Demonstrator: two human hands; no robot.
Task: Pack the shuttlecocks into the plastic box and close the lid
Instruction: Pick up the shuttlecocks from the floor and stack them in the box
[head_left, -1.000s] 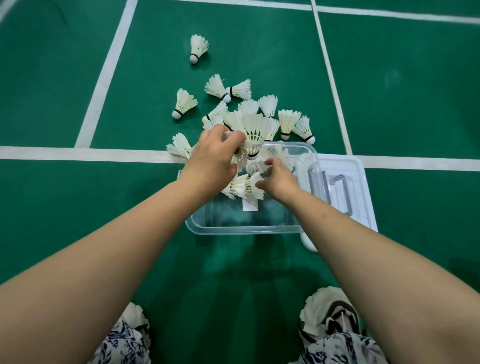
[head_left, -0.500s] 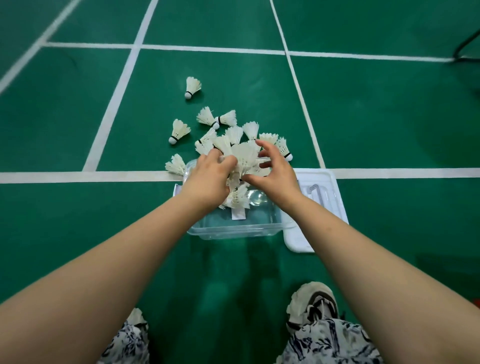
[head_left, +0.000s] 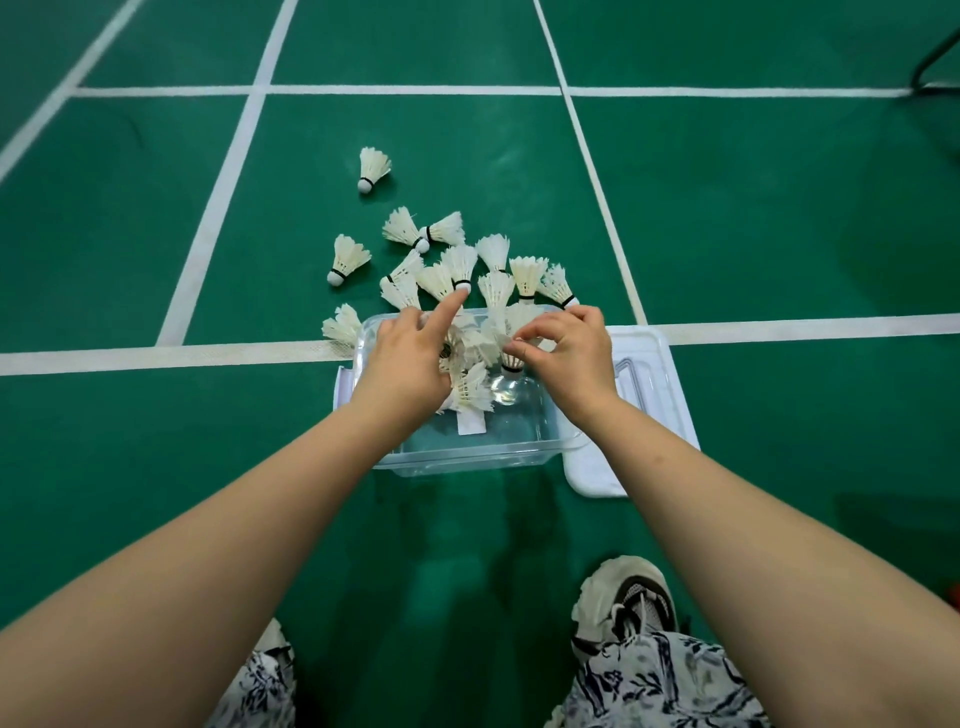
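A shoe (head_left: 623, 603) and patterned trousers sit nearest, at the bottom edge. Just beyond, the box (head_left: 467, 457) stands open on the court (head_left: 727, 208). Its near half is bare, and only a few shuttles (head_left: 470, 389) lie bunched toward its far left corner. The lid (head_left: 654, 405) lies flat against the box's right side, not yet on.

Both hands work over the box's far half. The right hand (head_left: 574, 358) pinches the feathers of one shuttle (head_left: 511, 361), standing cork-down inside the box near the far rim. The left hand (head_left: 408, 369) is above the far left corner, its index finger (head_left: 447, 312) stretched past the far rim to touch the cork of a shuttle in the pile (head_left: 527, 275). Its other fingers are hidden, so I cannot tell whether they hold anything.

Past the far rim most of the shuttles wait on the court, the pile crowding the rim and a few strays scattered well apart behind it. The farthest one (head_left: 374, 166) lies alone.

By my reckoning the packing is barely begun: most of the shuttles are still to be gathered, then the lid lifted over and pressed shut.
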